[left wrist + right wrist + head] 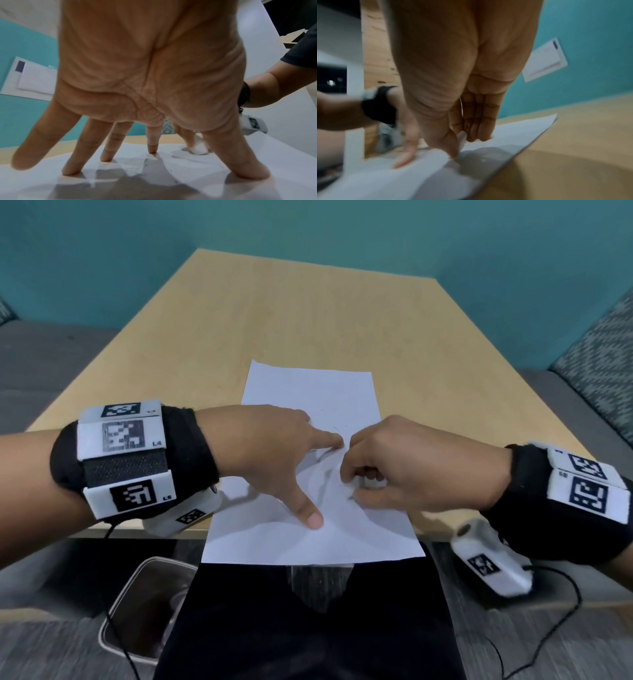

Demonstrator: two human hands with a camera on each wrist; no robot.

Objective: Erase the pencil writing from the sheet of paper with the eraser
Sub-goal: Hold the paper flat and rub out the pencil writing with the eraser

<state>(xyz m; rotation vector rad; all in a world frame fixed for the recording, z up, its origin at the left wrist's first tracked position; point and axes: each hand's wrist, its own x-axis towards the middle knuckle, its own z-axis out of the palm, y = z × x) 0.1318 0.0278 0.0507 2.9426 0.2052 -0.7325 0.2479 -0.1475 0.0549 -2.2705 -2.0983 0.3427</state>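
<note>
On the wooden table (219,344), near its front edge: a white sheet of paper (308,392), lying flat, its near end hanging a little over the edge toward the dark lap. Creased and slightly raised in the middle, between the two hands. Faint pencil marks (337,428) just beyond the fingers, too small to read.

Left hand (263,453) spread wide on the sheet, fingers (106,152) straight and apart, tips pressing the paper down, thumb reaching toward the near edge. Holding nothing, only pinning.

Right hand (407,470) just beside it, fingers curled together, thumb and fingertips pinched around a small white eraser (199,148). Eraser touching the paper, close to the left index finger; mostly hidden in the head view, blurred in the right wrist view (462,136).

Black bands with white marker blocks (121,455) on both wrists, thin cables running down from them. Near left, below the table: a clear container (137,604) on the floor. Far behind: teal wall (308,241).
</note>
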